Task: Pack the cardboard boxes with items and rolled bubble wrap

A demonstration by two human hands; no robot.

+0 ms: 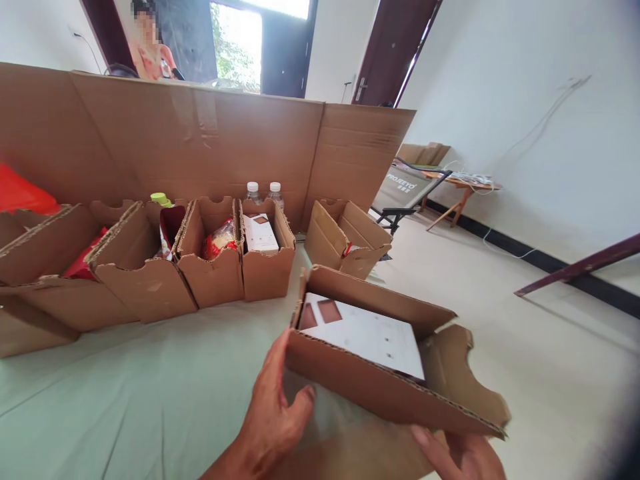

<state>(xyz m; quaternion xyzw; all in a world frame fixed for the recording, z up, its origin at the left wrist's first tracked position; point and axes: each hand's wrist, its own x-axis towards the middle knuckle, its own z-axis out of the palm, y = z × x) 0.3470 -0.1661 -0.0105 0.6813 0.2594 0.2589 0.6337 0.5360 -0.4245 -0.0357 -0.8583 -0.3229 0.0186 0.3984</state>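
Observation:
I hold an open cardboard box (380, 387) tilted in front of me. A flat white packet (365, 333) with brown squares lies inside it. My left hand (273, 410) grips the box's left end, thumb on the near wall. My right hand (463, 457) is closed under its lower right corner, partly cut off by the frame edge.
A row of several open cardboard boxes (150, 267) with snacks, bottles and a white packet stands on the green-covered table (125, 387). Another box (345, 240) sits at the table's far right. A tall cardboard wall (200, 140) backs them. A person (150, 50) stands behind it.

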